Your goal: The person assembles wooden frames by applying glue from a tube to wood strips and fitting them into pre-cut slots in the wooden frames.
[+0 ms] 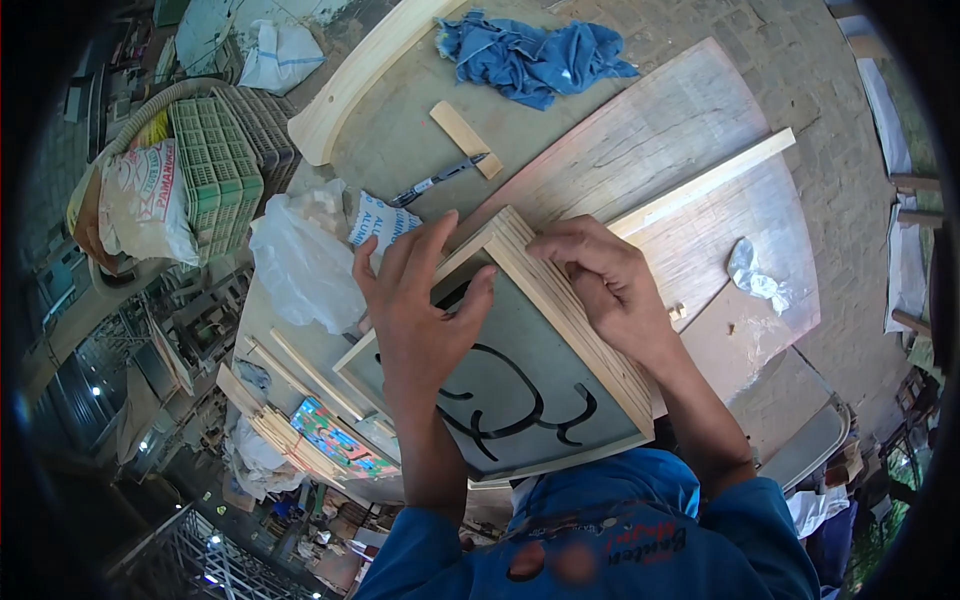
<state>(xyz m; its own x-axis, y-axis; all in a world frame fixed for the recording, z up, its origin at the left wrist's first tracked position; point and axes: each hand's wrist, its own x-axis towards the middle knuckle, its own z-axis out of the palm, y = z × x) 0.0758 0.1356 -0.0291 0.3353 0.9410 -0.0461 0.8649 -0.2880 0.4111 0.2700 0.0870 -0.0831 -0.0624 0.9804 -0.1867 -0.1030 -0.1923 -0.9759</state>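
Observation:
A light wooden frame [570, 310] with layered edges, perhaps several stacked frames, lies tilted in front of my body. Inside it is a grey panel [600, 415] bearing thick black curved lines. My left hand [410, 310] hovers over the frame's left part, its fingers and thumb spread with nothing visible between them. At the frame's right upper edge is my right hand [605, 285], fingers curled in toward the thumb; whatever they may hold is hidden. Just beyond the left fingers are a white and blue printed packet [378, 222] and a clear plastic bag [305, 265].
A pen-like tool [438, 180] touches a short wood piece [466, 138]. Farther off lie a blue cloth [535, 58] and a curved wooden part [375, 70]. A wood strip [705, 180] crosses the board at right. Green crates [215, 170] stand left; thin sticks [285, 440] lie lower left.

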